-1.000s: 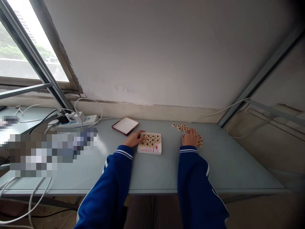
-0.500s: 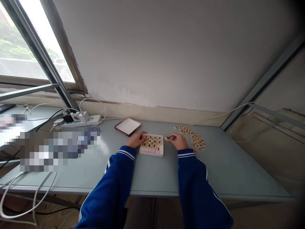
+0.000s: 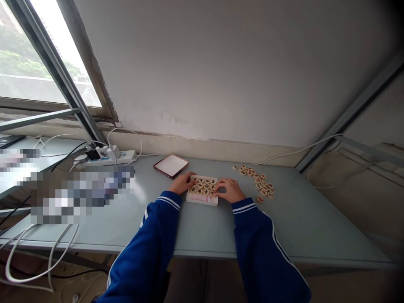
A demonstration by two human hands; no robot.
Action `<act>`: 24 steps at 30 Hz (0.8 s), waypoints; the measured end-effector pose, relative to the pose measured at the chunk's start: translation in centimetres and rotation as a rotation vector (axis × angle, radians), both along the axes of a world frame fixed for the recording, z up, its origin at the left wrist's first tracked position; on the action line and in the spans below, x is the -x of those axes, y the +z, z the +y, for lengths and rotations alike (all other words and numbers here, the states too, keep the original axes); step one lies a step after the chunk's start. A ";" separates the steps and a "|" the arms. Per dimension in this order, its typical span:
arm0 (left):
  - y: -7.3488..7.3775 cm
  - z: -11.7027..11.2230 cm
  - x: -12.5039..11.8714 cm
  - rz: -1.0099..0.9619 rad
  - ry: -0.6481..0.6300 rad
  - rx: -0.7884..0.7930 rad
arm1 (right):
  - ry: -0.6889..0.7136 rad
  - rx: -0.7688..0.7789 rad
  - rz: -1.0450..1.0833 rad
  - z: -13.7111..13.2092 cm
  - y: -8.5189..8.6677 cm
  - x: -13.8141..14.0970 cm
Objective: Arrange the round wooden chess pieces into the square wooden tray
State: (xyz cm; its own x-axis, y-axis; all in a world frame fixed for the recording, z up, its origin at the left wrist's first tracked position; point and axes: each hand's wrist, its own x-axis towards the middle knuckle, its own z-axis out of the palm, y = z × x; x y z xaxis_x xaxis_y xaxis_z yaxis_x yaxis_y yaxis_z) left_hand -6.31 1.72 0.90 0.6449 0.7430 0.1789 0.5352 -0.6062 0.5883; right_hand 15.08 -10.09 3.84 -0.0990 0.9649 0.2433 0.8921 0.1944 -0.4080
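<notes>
**Right hand [image 3: 232, 191] at the right edge of the box [image 3: 202, 204]**

The right hand was curled over the box's right side, its thumb and forefinger on the end piece [image 3: 212, 193] of the front row; whether they pinched it or had let go could not be told. The left hand [image 3: 183, 183] gripped the opposite side, its thumb lapped over the edge onto the pieces there.

Inside, black-marked discs lay face up in rows, with a bare strip at the near side. The step in hand looked like seating a disc at the row's end; the next move seemed to call for lifting the fingers away without nudging its neighbours.

To the right, loose discs [image 3: 267, 186], mostly red-marked, lay scattered on the desk [image 3: 205, 235]. Beyond the left hand sat an upturned lid [image 3: 171, 165], and farther left a power strip [image 3: 123, 158] with plugs.
</notes>
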 end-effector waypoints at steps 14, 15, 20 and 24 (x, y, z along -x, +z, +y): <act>0.0 0.2 0.0 -0.006 0.018 0.000 | -0.622 -0.284 -0.298 -1.4 -0.2 -4.4; 0.0 0.2 0.0 -0.009 0.019 -0.002 | -0.747 -0.240 -0.332 -1.9 -0.5 -5.4; -0.1 0.3 -0.1 -0.027 0.069 -0.012 | -0.911 -0.005 -0.359 -3.2 -2.0 -7.9; -0.4 0.5 -0.2 -0.045 0.104 -0.028 | -0.830 0.053 -0.295 -2.5 -2.0 -7.0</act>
State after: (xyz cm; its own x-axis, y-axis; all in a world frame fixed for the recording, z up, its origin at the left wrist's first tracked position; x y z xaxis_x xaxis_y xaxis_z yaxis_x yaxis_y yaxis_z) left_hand -6.15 2.18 0.51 0.5555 0.7999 0.2270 0.5697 -0.5650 0.5969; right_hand 22.11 -12.56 1.87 0.5867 0.7628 0.2717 0.8077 -0.5755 -0.1285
